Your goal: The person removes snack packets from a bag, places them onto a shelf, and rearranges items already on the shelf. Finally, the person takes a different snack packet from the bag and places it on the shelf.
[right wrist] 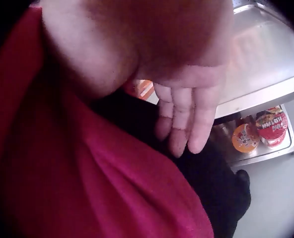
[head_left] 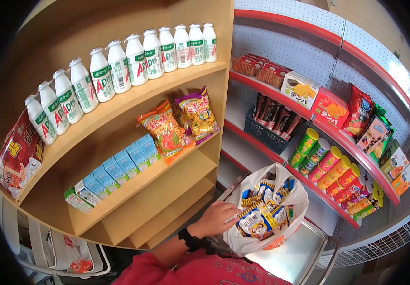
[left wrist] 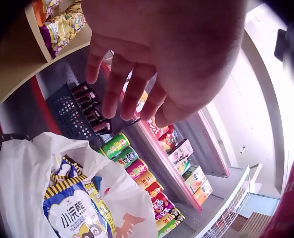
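A white plastic bag [head_left: 296, 192] filled with blue-and-yellow snack packets [head_left: 257, 221] stands on a metal cart [head_left: 285, 256]. My left hand [head_left: 217, 218] is at the bag's left rim, its fingertips overlapping the packets in the head view. In the left wrist view the fingers of this left hand [left wrist: 152, 64] are loosely extended and hold nothing, with the bag [left wrist: 23, 173] and a packet [left wrist: 77, 210] below. My right hand [right wrist: 186, 99] hangs beside the red shirt [right wrist: 117, 173], fingers relaxed and nothing in them; the head view does not show it.
A wooden shelf [head_left: 176, 80] on the left bears white bottles [head_left: 101, 76], blue cartons [head_left: 124, 164] and puffed snack bags [head_left: 164, 130]. Red-edged shelving [head_left: 281, 97] on the right has boxes, canisters [head_left: 328, 164] and a dark basket [head_left: 264, 133]. Cup noodles [right wrist: 271, 126] sit on the cart's lower tier.
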`<move>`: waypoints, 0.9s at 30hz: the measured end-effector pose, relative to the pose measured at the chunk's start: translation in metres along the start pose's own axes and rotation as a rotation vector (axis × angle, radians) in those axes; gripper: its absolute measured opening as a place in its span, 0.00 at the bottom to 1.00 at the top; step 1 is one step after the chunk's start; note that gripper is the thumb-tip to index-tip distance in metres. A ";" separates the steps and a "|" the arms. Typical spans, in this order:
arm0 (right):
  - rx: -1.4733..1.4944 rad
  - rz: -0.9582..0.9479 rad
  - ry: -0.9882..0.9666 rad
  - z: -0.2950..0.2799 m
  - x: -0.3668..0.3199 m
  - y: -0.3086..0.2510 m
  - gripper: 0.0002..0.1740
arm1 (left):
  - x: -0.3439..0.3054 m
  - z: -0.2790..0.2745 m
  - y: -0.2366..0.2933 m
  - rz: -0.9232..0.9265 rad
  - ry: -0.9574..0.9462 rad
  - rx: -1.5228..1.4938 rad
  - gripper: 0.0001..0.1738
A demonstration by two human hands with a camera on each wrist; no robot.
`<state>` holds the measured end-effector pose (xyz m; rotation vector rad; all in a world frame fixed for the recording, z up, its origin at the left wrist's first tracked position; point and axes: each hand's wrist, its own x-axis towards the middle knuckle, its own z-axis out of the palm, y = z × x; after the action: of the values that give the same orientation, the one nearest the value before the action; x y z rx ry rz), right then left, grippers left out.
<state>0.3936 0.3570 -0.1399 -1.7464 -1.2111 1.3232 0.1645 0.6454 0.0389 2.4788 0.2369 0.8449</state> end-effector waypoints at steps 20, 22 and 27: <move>-0.160 -0.055 -0.062 -0.025 0.054 -0.038 0.29 | 0.004 0.024 -0.021 0.114 -0.041 -0.099 0.12; -0.131 -0.016 0.019 -0.020 0.023 -0.026 0.29 | 0.005 0.029 -0.019 0.113 -0.007 -0.113 0.11; -0.039 0.065 0.184 0.020 -0.043 -0.004 0.29 | 0.007 0.027 -0.009 0.081 -0.034 -0.097 0.11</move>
<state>0.3703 0.3177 -0.1264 -1.9035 -1.0920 1.1534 0.1866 0.6441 0.0196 2.4236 0.0825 0.8259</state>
